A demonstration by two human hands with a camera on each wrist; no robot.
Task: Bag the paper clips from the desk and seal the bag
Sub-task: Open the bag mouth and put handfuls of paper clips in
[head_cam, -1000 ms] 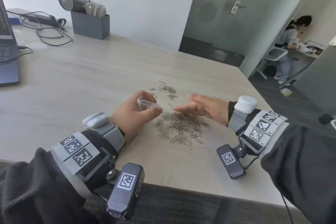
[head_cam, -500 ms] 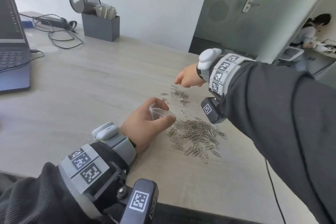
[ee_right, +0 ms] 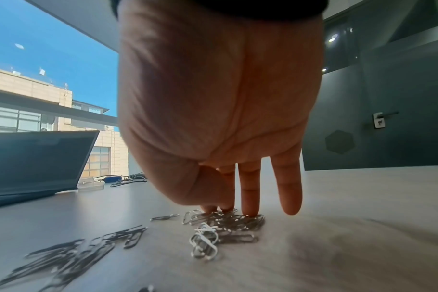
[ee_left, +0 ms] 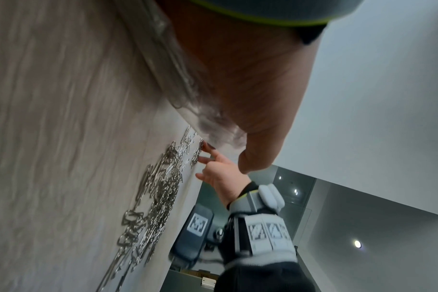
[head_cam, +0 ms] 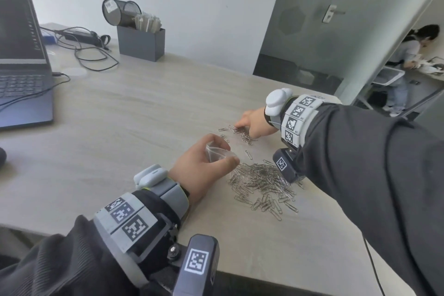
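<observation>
My left hand grips a small clear plastic bag, mouth towards the clips, just left of the large pile of silver paper clips on the wooden desk. The left wrist view shows the bag pressed against my palm above the pile. My right hand reaches past the pile to a smaller far cluster of clips. In the right wrist view its straight fingertips and thumb rest on that cluster. A single clip lies between the two groups.
An open laptop stands at the left with cables behind it. A grey organiser box and a tipped mesh pen cup sit at the back by the wall. The desk's right edge runs near my right arm; a person stands beyond the doorway.
My right hand has travelled from beside the large pile out to the far cluster and come down onto it. The left hand holds the bag in the same spot.
</observation>
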